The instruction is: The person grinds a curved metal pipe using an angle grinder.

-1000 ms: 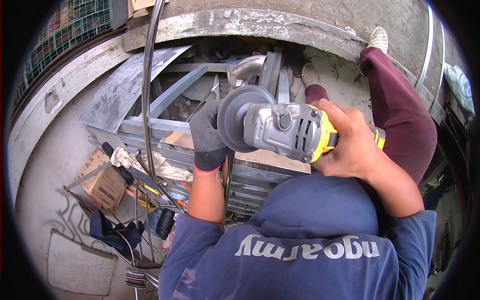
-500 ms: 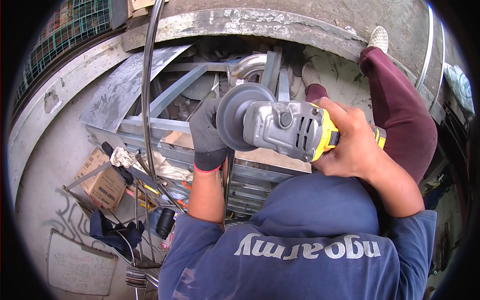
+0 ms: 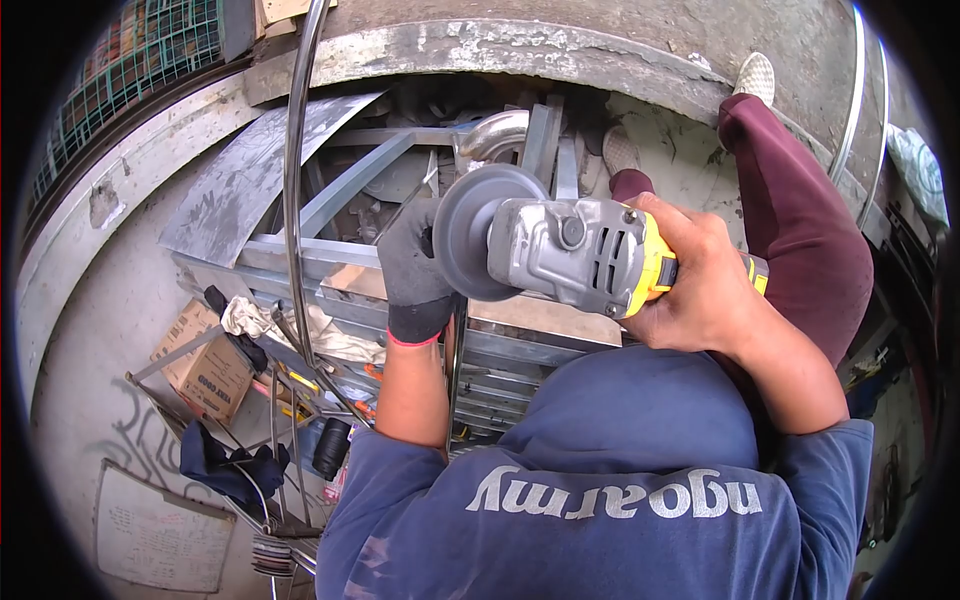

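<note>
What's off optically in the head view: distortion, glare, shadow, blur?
Head view: fisheye bows the concrete ledge, blackens the corners; highlights streak the chrome tube; deep shadow under the ledge; grinder looks sharp, no obvious blur; writing on white panel unreadable.

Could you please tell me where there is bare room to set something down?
Bare patches show on the metal sheet, between the concrete ledge and the polished tube, and on the pale floor between the person's legs. It is crowded around the left hand, grinder and metal frame, and by the cardboard box, cloth and black spool.
</note>
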{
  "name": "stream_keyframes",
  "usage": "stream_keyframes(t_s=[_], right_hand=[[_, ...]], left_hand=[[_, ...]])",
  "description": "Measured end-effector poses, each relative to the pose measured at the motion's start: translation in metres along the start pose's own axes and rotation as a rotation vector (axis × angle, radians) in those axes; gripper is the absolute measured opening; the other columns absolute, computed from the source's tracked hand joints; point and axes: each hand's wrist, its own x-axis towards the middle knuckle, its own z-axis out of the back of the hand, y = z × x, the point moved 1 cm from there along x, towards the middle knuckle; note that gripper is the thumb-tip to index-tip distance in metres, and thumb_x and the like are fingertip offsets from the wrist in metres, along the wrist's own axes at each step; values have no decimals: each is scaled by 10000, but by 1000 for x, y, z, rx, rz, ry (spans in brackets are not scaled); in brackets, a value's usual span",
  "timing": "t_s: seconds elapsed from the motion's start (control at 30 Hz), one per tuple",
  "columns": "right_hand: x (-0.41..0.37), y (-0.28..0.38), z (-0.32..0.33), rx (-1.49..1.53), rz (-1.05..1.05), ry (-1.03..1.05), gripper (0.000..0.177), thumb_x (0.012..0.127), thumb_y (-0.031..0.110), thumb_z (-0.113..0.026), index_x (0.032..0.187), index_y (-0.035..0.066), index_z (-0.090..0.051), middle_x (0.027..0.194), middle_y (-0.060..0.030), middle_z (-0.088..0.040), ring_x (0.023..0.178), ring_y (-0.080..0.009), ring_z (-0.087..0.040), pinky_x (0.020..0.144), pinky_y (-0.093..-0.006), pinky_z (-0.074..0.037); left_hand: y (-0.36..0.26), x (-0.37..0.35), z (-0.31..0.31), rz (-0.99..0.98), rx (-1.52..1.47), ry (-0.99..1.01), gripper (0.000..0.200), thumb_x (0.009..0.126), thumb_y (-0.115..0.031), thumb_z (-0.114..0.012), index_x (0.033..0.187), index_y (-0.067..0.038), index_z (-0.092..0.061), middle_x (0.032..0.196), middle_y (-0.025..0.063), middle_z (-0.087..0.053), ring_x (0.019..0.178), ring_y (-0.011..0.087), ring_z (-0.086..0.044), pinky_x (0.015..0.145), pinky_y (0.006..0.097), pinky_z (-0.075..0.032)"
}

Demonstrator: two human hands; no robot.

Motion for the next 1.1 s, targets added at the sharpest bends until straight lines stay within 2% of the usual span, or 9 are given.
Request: stream_keyframes(t_s=[0.13, 0.57, 0.8, 0.93, 1.1], right_hand=[[-2, -3, 0, -23, -30, 29, 477, 720, 142, -912, 1125, 25, -688, 850, -222, -742, 806, -468, -745, 719, -488, -592], [1, -3, 0, 18, -18, 15, 421, 725, 116, -883, 1079, 12, -681, 848, -231, -728, 798, -484, -727, 712, -498, -579], [1, -4, -1, 15, -35, 26, 411, 729, 116, -885, 1078, 23, -688, 856, -221, -741, 804, -476, -737, 711, -497, -583], [3, -4, -1, 53, -26, 7, 405, 735, 116, -884, 1080, 26, -692, 872, -216, -751, 824, -471, -745, 721, -488, -592], [2, -4, -2, 68, -29, 12, 400, 739, 111, -882, 1082, 27, -697, 884, -213, -756, 837, -465, -751, 733, -480, -597]], left_hand=[[0, -1, 0, 61, -74, -2, 354, 761, -71, -986, 1062, -35, -804, 1014, 37, -792, 906, 100, -706, 846, 292, -575], [1, 0, 3, 87, -206, 26, 322, 804, -43, -930, 1099, -6, -806, 1019, 49, -795, 903, 106, -710, 846, 285, -574], [3, -1, 4, 62, -191, 41, 300, 826, -31, -907, 1107, 4, -807, 1010, 55, -796, 894, 111, -714, 837, 286, -574], [-3, -1, 4, 33, -52, 39, 277, 848, -29, -880, 1113, 15, -812, 999, 67, -804, 881, 114, -718, 826, 290, -578], [-5, -1, 4, 54, -93, 37, 246, 886, -32, -837, 1121, 33, -810, 987, 70, -807, 868, 116, -719, 816, 294, -581]])
